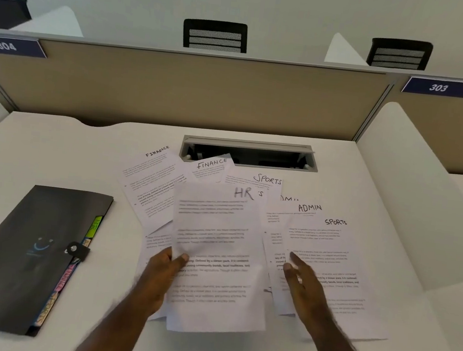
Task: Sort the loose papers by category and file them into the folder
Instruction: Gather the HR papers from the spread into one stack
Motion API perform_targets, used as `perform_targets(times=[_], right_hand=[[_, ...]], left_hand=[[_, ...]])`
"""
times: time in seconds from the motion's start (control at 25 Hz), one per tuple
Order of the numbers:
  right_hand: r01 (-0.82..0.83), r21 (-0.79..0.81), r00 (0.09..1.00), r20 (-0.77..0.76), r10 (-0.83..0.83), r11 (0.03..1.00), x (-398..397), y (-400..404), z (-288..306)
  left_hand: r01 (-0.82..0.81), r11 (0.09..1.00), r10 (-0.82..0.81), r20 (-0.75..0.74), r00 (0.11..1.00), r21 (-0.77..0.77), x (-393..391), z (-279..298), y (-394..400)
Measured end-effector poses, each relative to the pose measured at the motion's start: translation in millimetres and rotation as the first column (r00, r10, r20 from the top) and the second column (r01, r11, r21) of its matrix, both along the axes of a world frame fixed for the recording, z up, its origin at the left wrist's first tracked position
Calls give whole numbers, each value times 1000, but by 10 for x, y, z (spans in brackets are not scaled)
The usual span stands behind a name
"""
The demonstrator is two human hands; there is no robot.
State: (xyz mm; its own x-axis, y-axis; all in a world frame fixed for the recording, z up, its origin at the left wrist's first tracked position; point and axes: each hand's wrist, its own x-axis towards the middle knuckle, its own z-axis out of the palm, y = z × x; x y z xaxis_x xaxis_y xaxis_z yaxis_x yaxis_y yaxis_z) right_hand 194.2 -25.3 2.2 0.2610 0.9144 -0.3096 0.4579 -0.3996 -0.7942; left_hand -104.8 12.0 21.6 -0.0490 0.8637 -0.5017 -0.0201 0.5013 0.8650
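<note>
Several loose printed sheets lie fanned out on the white desk, each headed by hand. My left hand pinches the left edge of the HR sheet, which is lifted slightly above the pile. My right hand hovers with fingers spread over the SPORTS sheet, holding nothing. Two FINANCE sheets lie at the back left, another SPORTS sheet behind the HR sheet, and an ADMIN sheet beside it. A dark expanding folder lies closed at the left, its coloured tabs showing along the right edge.
An open cable tray is set into the desk behind the papers. A beige partition closes off the back, with labels 304 and 303. White side dividers flank the desk. Chair backs show beyond the partition.
</note>
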Motion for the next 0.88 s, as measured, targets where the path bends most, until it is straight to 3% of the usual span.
perform_targets(times=[0.04, 0.08, 0.24, 0.32, 0.4, 0.44, 0.56, 0.6, 0.64, 0.88], right_hand=[[1, -2, 974, -226, -2, 1000, -105, 26, 109], [-17, -30, 939, -344, 6, 999, -174, 50, 183], [62, -20, 936, -346, -65, 998, -169, 10, 118], [180, -18, 916, -360, -175, 983, -31, -30, 57], [318, -25, 873, -382, -303, 948, 170, -55, 34], [373, -29, 851, -388, -355, 927, 277, -77, 35], [458, -49, 802, -408, -437, 887, 490, -153, 75], [471, -53, 792, -413, -449, 880, 513, -179, 102], [480, -55, 785, -419, -456, 876, 523, -204, 126], [494, -41, 771, -441, -460, 868, 546, -248, 120]], left_hand=[[39, 999, -39, 15, 999, 4, 83, 32, -17], [82, 997, -82, 27, 996, 3, 171, 62, -37], [196, 980, -196, 15, 981, -28, 357, 80, -15], [180, 982, -164, -228, 960, 51, 263, -5, 83], [314, 945, -190, -622, 760, 95, 59, -109, 159], [442, 897, -293, -727, 622, 17, -37, -178, 149], [686, 650, -590, -786, 184, -328, -166, -416, -40], [706, 597, -610, -787, 90, -382, -177, -501, -130], [705, 589, -597, -801, 50, -395, -175, -553, -202], [670, 653, -586, -796, 152, -354, -154, -510, -231]])
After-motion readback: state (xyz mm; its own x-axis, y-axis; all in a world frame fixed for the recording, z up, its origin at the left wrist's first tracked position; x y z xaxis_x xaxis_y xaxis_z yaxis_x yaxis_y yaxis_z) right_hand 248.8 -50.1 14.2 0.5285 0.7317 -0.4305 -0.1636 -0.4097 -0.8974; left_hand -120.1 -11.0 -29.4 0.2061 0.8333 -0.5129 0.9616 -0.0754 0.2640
